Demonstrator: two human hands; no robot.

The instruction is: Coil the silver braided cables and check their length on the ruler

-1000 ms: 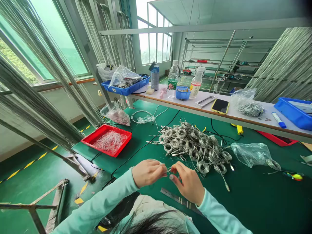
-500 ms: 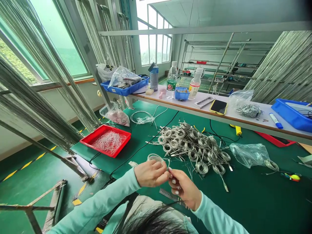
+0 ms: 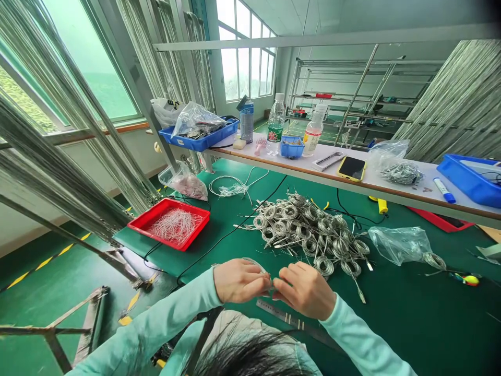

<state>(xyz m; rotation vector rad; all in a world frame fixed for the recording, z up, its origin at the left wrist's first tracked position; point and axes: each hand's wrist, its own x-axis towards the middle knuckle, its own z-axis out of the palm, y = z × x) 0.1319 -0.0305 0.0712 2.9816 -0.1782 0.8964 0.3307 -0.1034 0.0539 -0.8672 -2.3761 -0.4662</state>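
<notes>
My left hand (image 3: 239, 280) and my right hand (image 3: 307, 290) meet at the near edge of the green table (image 3: 410, 313), fingers closed together on a small coil of silver wire (image 3: 258, 265) that peeks out between them. Just beyond them lies a heap of several coiled silver wires (image 3: 309, 232). A steel ruler (image 3: 289, 319) rests on the table under my right wrist.
A red tray of thin wire pieces (image 3: 170, 223) sits at the left. A clear bag (image 3: 403, 244) lies at the right. The raised shelf (image 3: 352, 183) carries blue bins, bottles, a phone (image 3: 352, 168) and a marker. Racks of hanging wires stand left and right.
The coil, held up above my left hand half a second ago, has sunk down between both hands. My right hand has turned knuckles-up and closed in against the left.
</notes>
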